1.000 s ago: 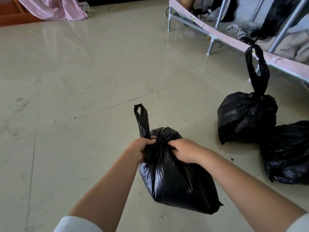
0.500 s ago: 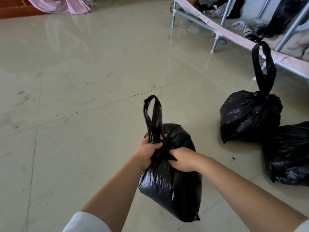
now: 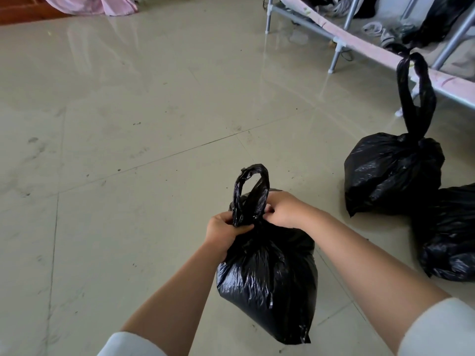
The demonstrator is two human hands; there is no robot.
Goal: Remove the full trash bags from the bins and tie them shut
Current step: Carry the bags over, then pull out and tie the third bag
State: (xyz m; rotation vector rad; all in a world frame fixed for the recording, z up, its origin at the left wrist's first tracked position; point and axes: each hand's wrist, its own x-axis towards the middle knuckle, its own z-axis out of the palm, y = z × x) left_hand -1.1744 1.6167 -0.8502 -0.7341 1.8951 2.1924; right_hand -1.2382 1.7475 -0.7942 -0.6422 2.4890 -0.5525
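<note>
A full black trash bag (image 3: 270, 276) hangs in front of me above the tiled floor, held by its gathered neck. My left hand (image 3: 223, 231) grips the neck from the left, just under a twisted handle loop (image 3: 250, 191) that stands upright. My right hand (image 3: 284, 208) pinches the base of that loop from the right. Both hands are closed on the plastic. To the right a second black bag (image 3: 390, 173) rests on the floor, its tall handle loop (image 3: 415, 96) standing up. A third black bag (image 3: 449, 235) lies beside it at the frame's right edge.
A metal-framed cot (image 3: 339, 44) with a pink rail runs along the back right, with clothes and shoes under it. Pink cloth (image 3: 90, 5) hangs at the back left. Glossy beige floor tiles (image 3: 128, 124) spread to the left and ahead.
The held bag has swung from tilted to nearly upright. Its handle went from a thin strip to an upright loop. My right hand rose to the loop's base, and the view shifted slightly.
</note>
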